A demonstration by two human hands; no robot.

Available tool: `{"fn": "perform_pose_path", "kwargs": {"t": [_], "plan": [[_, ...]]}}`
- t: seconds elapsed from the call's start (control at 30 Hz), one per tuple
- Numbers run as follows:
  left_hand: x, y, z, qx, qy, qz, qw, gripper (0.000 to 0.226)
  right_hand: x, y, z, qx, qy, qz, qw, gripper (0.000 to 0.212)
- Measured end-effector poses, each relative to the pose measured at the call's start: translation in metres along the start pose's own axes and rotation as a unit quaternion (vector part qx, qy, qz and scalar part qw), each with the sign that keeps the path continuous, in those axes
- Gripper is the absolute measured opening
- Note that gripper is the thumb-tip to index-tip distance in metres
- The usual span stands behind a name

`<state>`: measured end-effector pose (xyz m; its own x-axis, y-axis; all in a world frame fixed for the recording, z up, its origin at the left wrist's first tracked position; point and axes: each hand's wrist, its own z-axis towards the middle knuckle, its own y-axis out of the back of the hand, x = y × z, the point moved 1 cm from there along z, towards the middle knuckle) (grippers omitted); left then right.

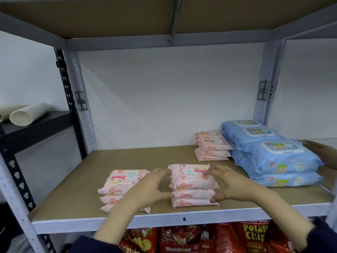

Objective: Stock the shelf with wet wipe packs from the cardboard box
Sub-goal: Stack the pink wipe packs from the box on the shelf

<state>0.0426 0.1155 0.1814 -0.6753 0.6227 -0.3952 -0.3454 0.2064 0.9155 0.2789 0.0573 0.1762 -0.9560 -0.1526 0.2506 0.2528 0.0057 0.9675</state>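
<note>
1. Head view: our left hand [151,187] and right hand [226,183] flank the middle pink stack [193,185] near the front of the shelf board [73,189], fingers spread and open, curled against its ends, not lifting anything.
2. The stack sits between our palms, long axis running left to right; both hands look equally near.
3. The packs are soft, glossy film pillows with crimped ends. Another pink stack [124,187] lies just left, a third [211,147] farther back, beside the blue packs [277,157].
4. The cardboard box is out of view.

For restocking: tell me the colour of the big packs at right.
Light blue packs, clearest in the head view.
</note>
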Motion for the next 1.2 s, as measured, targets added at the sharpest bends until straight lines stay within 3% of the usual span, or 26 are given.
{"fn": "perform_pose_path", "kwargs": {"t": [0.23, 0.37, 0.5, 0.6, 0.93, 1.13, 1.2], "plan": [[-0.003, -0.07, 0.014, -0.084, 0.052, -0.083, 0.992, 0.077, -0.013, -0.051, 0.0, -0.12, -0.019, 0.129, 0.984, 0.072], [-0.004, -0.094, 0.018, -0.149, 0.039, -0.132, 0.979, 0.075, -0.007, -0.082, 0.005, -0.186, -0.007, 0.192, 0.964, 0.07], [-0.006, -0.108, 0.022, -0.196, 0.037, -0.216, 0.956, 0.091, -0.009, -0.104, 0.014, -0.257, -0.014, 0.23, 0.939, 0.076], [-0.005, -0.116, 0.027, -0.228, 0.034, -0.218, 0.948, 0.11, -0.011, -0.109, 0.016, -0.27, -0.016, 0.244, 0.931, 0.077], [-0.036, -0.135, 0.073, -0.202, 0.02, -0.187, 0.961, 0.079, -0.054, -0.094, 0.011, -0.311, -0.064, 0.232, 0.919, 0.095], [-0.059, -0.15, 0.119, -0.189, -0.004, -0.189, 0.964, 0.081, -0.093, -0.081, 0.014, -0.328, -0.104, 0.196, 0.918, 0.11], [-0.062, -0.154, 0.133, -0.186, -0.002, -0.193, 0.964, 0.081, -0.101, -0.077, 0.019, -0.313, -0.122, 0.199, 0.921, 0.098]]}}
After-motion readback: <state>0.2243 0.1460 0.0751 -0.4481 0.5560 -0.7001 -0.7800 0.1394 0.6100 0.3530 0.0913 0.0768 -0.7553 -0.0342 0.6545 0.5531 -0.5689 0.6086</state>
